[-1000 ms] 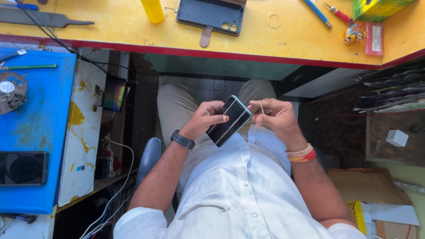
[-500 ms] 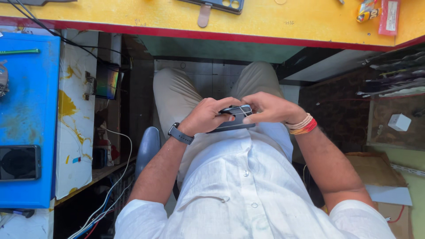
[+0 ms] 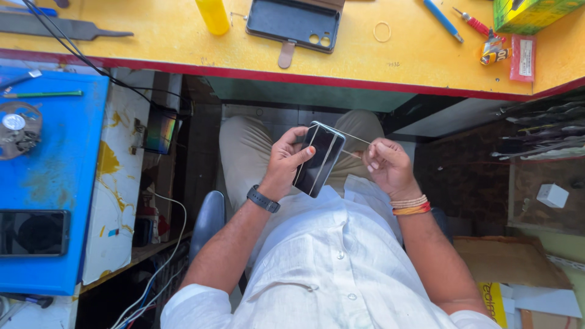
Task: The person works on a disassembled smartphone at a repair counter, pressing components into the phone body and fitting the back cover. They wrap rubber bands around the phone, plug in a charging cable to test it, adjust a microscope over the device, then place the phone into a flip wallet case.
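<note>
Over my lap, my left hand [image 3: 287, 159] grips a black phone [image 3: 319, 158], screen up and tilted. My right hand [image 3: 387, 166] sits just right of the phone and pinches the corner of a thin clear film [image 3: 353, 141] that lifts off the phone's top edge. A dark watch is on my left wrist, and beaded bands circle my right wrist. I sit in a white shirt and beige trousers.
A yellow bench [image 3: 365, 55] with a red edge lies ahead, bearing an open phone case [image 3: 294, 23], a yellow bottle [image 3: 213, 14], a rubber band [image 3: 382, 31], screwdrivers [image 3: 469, 22] and a green box [image 3: 529, 11]. A blue table [image 3: 55, 189] with a phone [image 3: 33, 233] stands left. Cardboard boxes [image 3: 510, 262] lie right.
My head has tilted back up, so the bench top shows again. The phone, held flat between both hands half a second ago, is now tilted in my left hand, with my right hand drawn off to the side.
</note>
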